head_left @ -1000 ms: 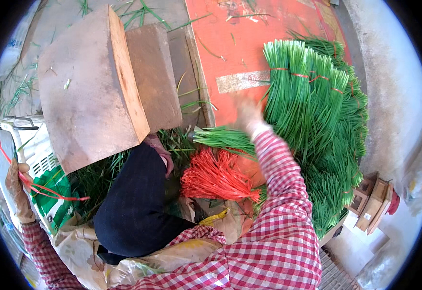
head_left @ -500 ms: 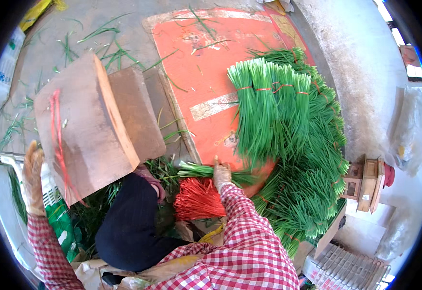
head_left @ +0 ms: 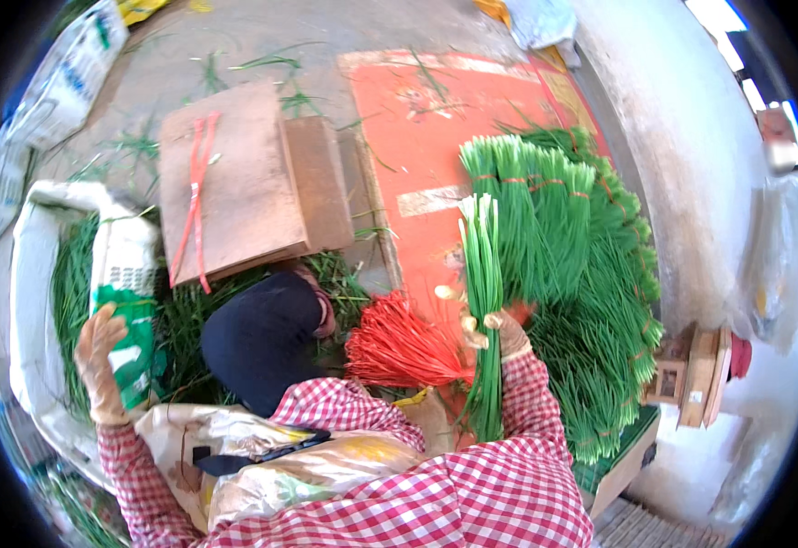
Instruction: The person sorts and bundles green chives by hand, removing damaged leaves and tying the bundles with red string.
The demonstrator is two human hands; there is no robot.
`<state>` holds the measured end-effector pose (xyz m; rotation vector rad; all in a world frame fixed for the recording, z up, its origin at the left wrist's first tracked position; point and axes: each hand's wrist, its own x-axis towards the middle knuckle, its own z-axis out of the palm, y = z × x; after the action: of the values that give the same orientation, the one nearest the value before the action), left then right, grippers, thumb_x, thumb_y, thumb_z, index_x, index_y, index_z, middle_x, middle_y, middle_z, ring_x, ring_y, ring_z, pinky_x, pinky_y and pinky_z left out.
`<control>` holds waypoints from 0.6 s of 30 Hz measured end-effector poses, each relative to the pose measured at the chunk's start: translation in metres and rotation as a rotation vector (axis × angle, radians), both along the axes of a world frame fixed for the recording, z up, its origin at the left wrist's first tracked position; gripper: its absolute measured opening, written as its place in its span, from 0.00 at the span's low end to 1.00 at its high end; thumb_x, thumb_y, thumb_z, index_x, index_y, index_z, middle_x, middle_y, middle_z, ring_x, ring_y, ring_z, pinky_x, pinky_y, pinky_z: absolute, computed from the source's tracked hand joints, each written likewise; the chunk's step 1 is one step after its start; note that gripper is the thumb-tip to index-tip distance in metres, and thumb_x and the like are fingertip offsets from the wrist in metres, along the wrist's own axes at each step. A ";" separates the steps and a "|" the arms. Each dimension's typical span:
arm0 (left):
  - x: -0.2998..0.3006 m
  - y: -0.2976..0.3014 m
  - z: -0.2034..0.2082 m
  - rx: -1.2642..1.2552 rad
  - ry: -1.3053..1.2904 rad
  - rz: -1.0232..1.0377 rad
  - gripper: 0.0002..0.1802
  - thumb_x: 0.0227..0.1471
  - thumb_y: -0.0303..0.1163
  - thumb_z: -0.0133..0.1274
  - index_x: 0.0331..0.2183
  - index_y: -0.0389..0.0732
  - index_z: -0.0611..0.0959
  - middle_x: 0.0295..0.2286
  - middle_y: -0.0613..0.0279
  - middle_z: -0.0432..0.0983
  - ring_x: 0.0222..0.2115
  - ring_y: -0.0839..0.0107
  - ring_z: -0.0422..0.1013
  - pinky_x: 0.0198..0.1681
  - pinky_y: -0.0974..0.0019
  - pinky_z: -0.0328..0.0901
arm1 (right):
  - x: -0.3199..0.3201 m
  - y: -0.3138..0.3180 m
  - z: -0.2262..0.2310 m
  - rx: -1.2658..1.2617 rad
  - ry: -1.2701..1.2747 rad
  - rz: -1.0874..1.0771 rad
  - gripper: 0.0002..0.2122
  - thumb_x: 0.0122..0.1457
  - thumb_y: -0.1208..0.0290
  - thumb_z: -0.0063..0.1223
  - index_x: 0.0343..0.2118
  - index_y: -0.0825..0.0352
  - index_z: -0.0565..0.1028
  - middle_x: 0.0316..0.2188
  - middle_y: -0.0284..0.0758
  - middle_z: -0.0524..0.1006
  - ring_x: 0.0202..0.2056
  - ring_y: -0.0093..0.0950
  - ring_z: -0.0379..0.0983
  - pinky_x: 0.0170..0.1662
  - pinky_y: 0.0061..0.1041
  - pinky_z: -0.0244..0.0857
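My gloved right hand (head_left: 499,332) is closed around a loose bunch of chives (head_left: 481,265), pale ends pointing away from me, leafy ends hanging toward my sleeve. Beside it, to the left, a heap of red ties (head_left: 399,340) lies by my bent knee. Tied bundles of chives (head_left: 545,233) are stacked just right of the hand, pale ends lined up and bound with red ties. At the far left my gloved left hand (head_left: 102,361) is raised with fingers apart, holding nothing. It is in front of a green and white sack (head_left: 130,301).
A wooden block (head_left: 235,183) with two red ties (head_left: 200,183) across its top stands ahead of my knee. An orange board (head_left: 454,96) lies beneath the bundles. White crates (head_left: 70,78) stand at far left, a pale wall (head_left: 664,155) runs along the right, and cut leaves litter the floor.
My right hand has lifted the loose chives and moved right, turning them from lying sideways to pointing away from me. My left hand stays raised and empty. The whole view has shifted.
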<state>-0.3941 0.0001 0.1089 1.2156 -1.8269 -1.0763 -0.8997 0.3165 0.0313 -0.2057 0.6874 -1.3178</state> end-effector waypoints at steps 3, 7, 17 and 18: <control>-0.082 0.030 0.034 0.119 0.285 -0.184 0.27 0.56 0.45 0.46 0.46 0.29 0.73 0.39 0.53 0.76 0.38 0.71 0.73 0.43 0.71 0.67 | 0.039 -0.027 0.028 -0.050 0.030 0.118 0.42 0.43 0.63 0.67 0.57 0.77 0.56 0.24 0.29 0.74 0.15 0.15 0.64 0.17 0.12 0.58; -0.166 0.078 0.039 0.707 0.556 -0.391 0.31 0.53 0.38 0.53 0.55 0.35 0.65 0.44 0.54 0.74 0.43 0.73 0.70 0.49 0.71 0.61 | 0.098 -0.086 0.083 -0.050 0.228 0.383 0.40 0.42 0.63 0.68 0.57 0.73 0.60 0.24 0.27 0.73 0.20 0.15 0.66 0.23 0.12 0.61; -0.146 0.094 0.031 0.664 1.067 -0.209 0.29 0.49 0.35 0.59 0.50 0.34 0.68 0.31 0.58 0.76 0.29 0.73 0.72 0.36 0.72 0.66 | 0.171 -0.177 0.187 -0.314 1.691 1.008 0.33 0.54 0.52 0.52 0.56 0.70 0.59 0.45 0.41 0.72 0.49 0.36 0.68 0.52 0.30 0.60; -0.144 0.097 0.032 0.671 1.040 -0.258 0.29 0.49 0.35 0.59 0.50 0.34 0.68 0.31 0.58 0.76 0.29 0.73 0.72 0.36 0.72 0.66 | 0.179 -0.188 0.204 -0.402 1.724 0.906 0.32 0.55 0.55 0.51 0.57 0.70 0.57 0.49 0.41 0.68 0.52 0.34 0.64 0.54 0.28 0.57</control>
<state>-0.5384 0.0973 0.1405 0.4972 -0.8201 -2.0613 -0.7211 0.1289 0.2351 -1.8585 1.4394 -0.0819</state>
